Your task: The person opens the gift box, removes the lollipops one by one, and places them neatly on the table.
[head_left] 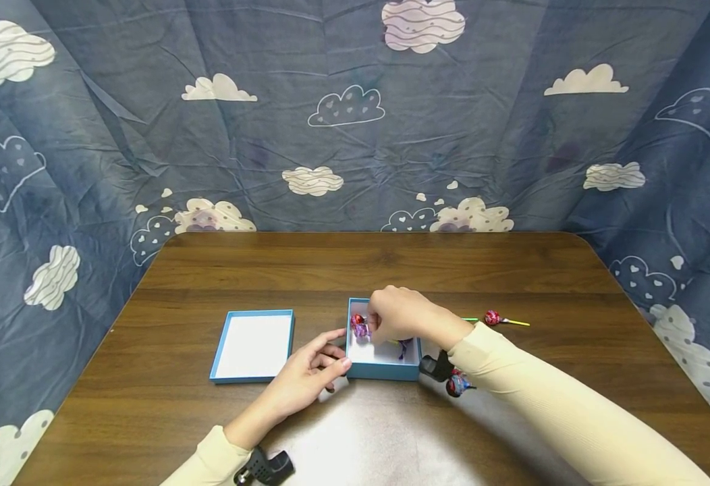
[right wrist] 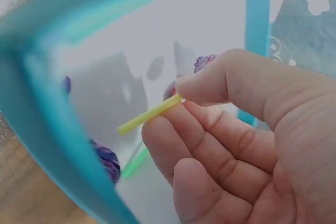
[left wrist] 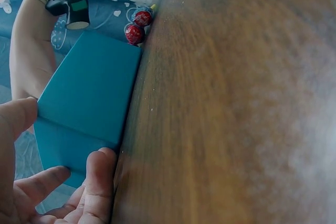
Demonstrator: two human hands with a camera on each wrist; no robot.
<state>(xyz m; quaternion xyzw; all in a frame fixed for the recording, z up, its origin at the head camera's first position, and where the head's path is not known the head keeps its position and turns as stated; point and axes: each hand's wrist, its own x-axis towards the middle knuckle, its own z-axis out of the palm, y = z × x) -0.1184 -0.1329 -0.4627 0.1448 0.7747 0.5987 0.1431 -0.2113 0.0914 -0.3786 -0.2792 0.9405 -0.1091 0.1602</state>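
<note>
My right hand (head_left: 400,312) is inside a blue box (head_left: 384,372) with a white interior. Between thumb and fingers it pinches a lollipop (right wrist: 147,118) by its yellow stick, and the candy end is mostly hidden behind the thumb. Lollipops in purple (head_left: 362,331) and red wrappers lie in the box's left part. Another dark purple lollipop (right wrist: 107,162) with a green stick lies by the opposite wall. Fingertips of my left hand (head_left: 303,378) touch the box's left side, fingers extended; the left wrist view shows thumb and fingers against the blue wall (left wrist: 92,87).
A shallow blue lid (head_left: 252,345) with a white inside lies left of the box on the wooden table. Right of the box are a red lollipop (head_left: 493,317) with a yellow stick, a green stick (head_left: 470,319), and more wrapped lollipops (head_left: 457,385) partly behind the right wrist camera.
</note>
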